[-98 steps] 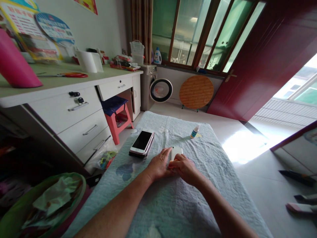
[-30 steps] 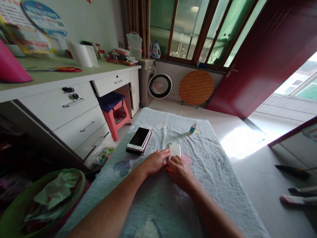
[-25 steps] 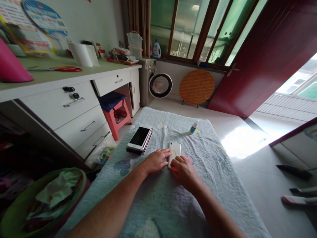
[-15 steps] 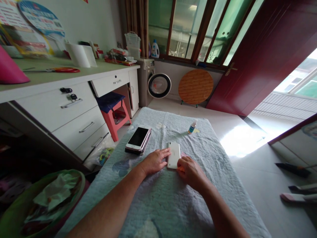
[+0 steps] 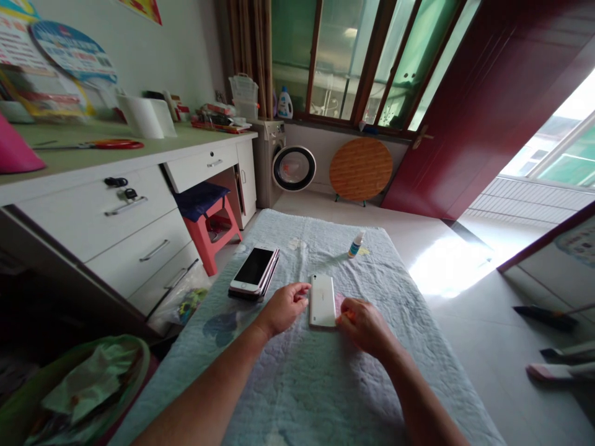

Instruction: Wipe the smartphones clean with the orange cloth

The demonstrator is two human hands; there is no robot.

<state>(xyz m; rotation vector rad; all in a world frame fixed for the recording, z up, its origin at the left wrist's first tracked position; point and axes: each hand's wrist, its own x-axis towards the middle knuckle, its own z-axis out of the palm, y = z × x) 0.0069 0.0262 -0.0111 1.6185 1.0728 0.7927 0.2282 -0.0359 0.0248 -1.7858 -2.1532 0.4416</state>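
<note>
A white smartphone [image 5: 322, 301] lies back side up on the quilted cloth cover between my hands. My left hand [image 5: 284, 308] is at its left edge, fingers loosely bent and apart, with nothing in them. By the phone's lower right corner, my right hand [image 5: 360, 322] is closed, its fingers curled under. Something orange-tinted shows at those fingertips, too small to make out. To the left lies a stack of phones [image 5: 253, 271], the top one white with a dark screen facing up. A small spray bottle [image 5: 356, 244] with a blue label stands beyond the phone, to the right.
The pale blue quilted cover [image 5: 297, 384] spreads under everything. At left are a white desk [image 5: 153, 155] with drawers, a pink stool [image 5: 209, 229] and a waste bin [image 5: 144, 371]. A washing machine [image 5: 267, 167] with its door open and a round wooden tabletop [image 5: 360, 168] stand behind.
My left hand has drawn slightly off the phone, its fingers more bent. My right hand has shifted a little away from the phone's lower right edge. The whole view has tilted slightly.
</note>
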